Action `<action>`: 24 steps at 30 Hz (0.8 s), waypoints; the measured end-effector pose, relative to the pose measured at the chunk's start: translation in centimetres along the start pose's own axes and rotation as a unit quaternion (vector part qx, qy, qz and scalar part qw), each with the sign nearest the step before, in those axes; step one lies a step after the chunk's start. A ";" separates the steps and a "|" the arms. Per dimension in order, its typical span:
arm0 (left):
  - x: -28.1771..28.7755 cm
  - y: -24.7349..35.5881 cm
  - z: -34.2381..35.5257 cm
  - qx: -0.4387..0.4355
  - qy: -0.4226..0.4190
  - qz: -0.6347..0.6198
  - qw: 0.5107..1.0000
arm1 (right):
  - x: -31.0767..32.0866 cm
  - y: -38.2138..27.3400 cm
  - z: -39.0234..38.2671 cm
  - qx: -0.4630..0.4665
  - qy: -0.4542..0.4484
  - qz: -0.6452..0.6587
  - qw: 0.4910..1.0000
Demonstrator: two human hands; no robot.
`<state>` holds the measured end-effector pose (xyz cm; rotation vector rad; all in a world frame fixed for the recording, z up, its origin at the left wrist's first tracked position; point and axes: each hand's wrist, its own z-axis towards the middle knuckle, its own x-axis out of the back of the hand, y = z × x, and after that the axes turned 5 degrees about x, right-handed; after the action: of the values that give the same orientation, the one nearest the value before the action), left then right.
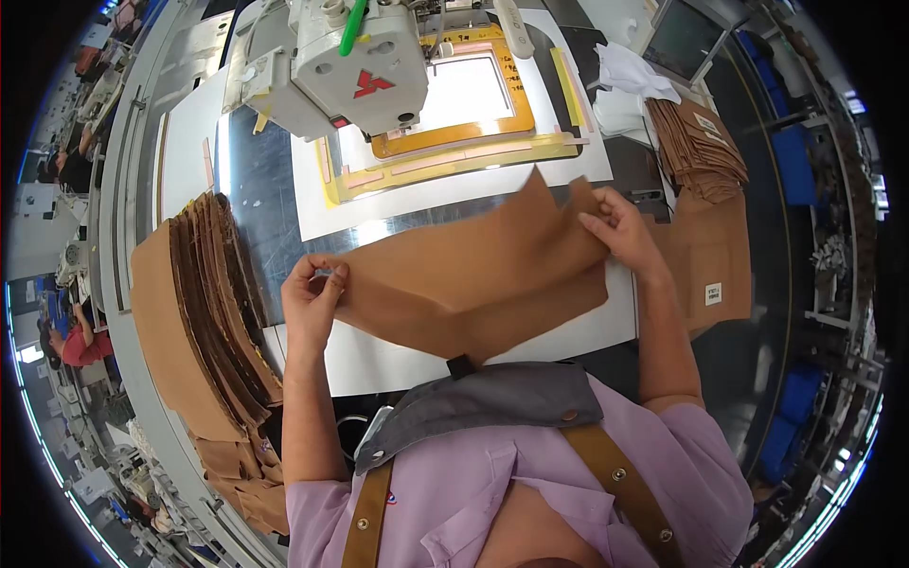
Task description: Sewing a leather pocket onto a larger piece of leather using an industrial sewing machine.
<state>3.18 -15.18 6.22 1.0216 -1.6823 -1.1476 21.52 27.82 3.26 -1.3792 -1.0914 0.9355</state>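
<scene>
A brown cut fabric panel (473,275) hangs stretched between my two hands, above the work table. My left hand (311,295) pinches its left end between thumb and fingers. At the upper right corner, my right hand (620,229) grips the cloth near a notched, pointed edge. The panel sags in the middle and its lower edge folds toward me. Beyond it lies a yellow-edged template frame (454,170) with an orange inner frame (519,115), under the head of a white sewing machine (365,71).
To the left, a thick stack of brown panels (189,312) drapes over the table edge. More folded brown pieces (696,151) are piled at right, above a labelled brown panel (720,275). White cloth (630,76) lies behind them. Other people work at the far left.
</scene>
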 end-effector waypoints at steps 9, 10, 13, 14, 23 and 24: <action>-4.7 -1.2 6.5 0.064 -0.067 0.050 0.994 | -6.7 -2.6 4.5 0.110 -0.088 -0.440 0.887; -4.7 -1.1 6.9 0.064 -0.066 0.053 0.994 | -7.1 -1.6 4.6 0.151 -0.091 -0.452 0.875; -4.1 -1.4 7.9 0.085 -0.068 0.142 0.984 | -6.5 -0.5 4.9 0.166 -0.091 -0.445 0.875; -3.7 -2.0 8.1 0.047 -0.055 0.141 0.987 | -5.8 -1.0 5.1 0.133 -0.097 -0.390 0.906; -6.2 0.8 12.8 0.012 -0.005 0.226 0.974 | -0.8 -1.3 11.4 -0.011 0.000 -0.292 0.956; -6.8 1.5 13.2 0.007 0.005 0.275 0.961 | -0.9 -1.6 12.1 -0.015 0.014 -0.345 0.938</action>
<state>-7.26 -4.93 3.28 0.5069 -1.8117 -0.7593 9.54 30.23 3.61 -0.9115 -1.4347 0.3801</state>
